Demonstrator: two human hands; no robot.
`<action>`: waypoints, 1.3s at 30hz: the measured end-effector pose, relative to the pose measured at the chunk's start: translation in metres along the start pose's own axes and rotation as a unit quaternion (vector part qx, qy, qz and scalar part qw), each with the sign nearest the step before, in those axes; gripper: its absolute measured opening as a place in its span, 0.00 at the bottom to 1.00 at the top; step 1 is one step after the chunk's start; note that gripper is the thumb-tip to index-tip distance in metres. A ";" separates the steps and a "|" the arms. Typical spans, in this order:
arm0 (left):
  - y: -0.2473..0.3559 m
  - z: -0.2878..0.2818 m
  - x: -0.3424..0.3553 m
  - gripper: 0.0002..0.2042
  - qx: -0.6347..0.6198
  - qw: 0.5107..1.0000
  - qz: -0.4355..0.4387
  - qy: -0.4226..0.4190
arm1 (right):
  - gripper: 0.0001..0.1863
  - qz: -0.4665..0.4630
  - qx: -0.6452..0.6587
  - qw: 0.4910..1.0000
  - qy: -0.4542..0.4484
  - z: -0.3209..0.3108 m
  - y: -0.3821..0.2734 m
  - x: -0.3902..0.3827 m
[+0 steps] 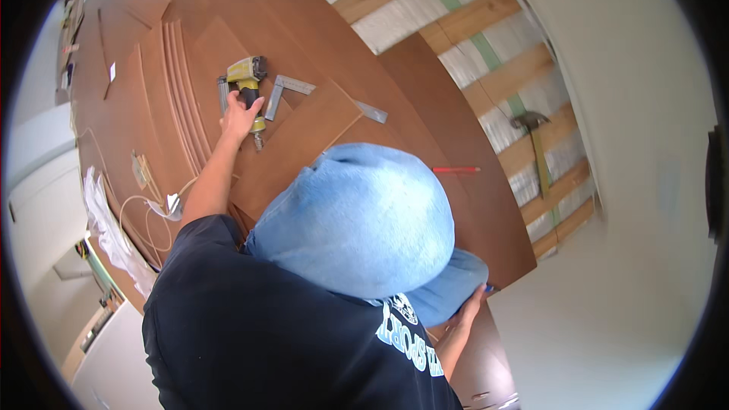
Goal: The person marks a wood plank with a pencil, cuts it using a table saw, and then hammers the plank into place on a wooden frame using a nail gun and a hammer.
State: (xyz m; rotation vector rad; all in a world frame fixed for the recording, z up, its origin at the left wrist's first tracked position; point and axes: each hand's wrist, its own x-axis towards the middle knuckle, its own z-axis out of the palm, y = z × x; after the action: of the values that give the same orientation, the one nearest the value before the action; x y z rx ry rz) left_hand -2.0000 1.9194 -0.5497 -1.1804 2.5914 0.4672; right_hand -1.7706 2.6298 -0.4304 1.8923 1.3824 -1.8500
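Note:
My left hand [241, 114] is closed round the black grip of a yellow-and-black nail gun [247, 72], which rests on the brown boards. Beside the tool lies a metal square [285, 86]; a loose brown board [304, 144] sits in front of it, and a metal strip [370, 111] sticks out past that board's corner. Down by my bent blue-jeaned knee, my right hand [469, 308] is closed with a small blue and dark thing [490, 288] at its fingertips, too small to name. A red pencil [457, 170] lies on the boards right of my knee.
At right, a hammer [539, 148] lies across wooden battens [524, 152] with silvery insulation between them. Long brown trim strips [176, 91] lie left of the nail gun. A pale hose [144, 201] curls near white plastic sheeting [110, 224]. A pale wall [638, 182] bounds the right side.

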 end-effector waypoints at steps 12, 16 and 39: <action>-0.021 0.024 0.001 0.40 -0.111 0.990 0.091 0.014 | 0.21 -0.441 -0.291 0.849 0.021 0.022 0.027 -0.069; 0.007 -0.010 -0.014 0.37 -0.100 0.976 0.171 0.088 | 0.17 -0.524 -0.310 0.793 0.000 0.052 0.015 -0.096; 0.251 -0.131 -0.060 0.23 -0.114 0.642 0.727 0.218 | 0.29 -0.315 -0.079 0.816 -0.479 0.387 -0.060 -0.108</action>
State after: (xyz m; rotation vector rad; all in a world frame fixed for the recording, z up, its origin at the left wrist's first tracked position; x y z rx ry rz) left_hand -2.1661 2.0644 -0.3621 1.2981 3.3692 0.8026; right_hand -2.0656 2.3518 -0.3965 0.1961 1.6962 -2.2954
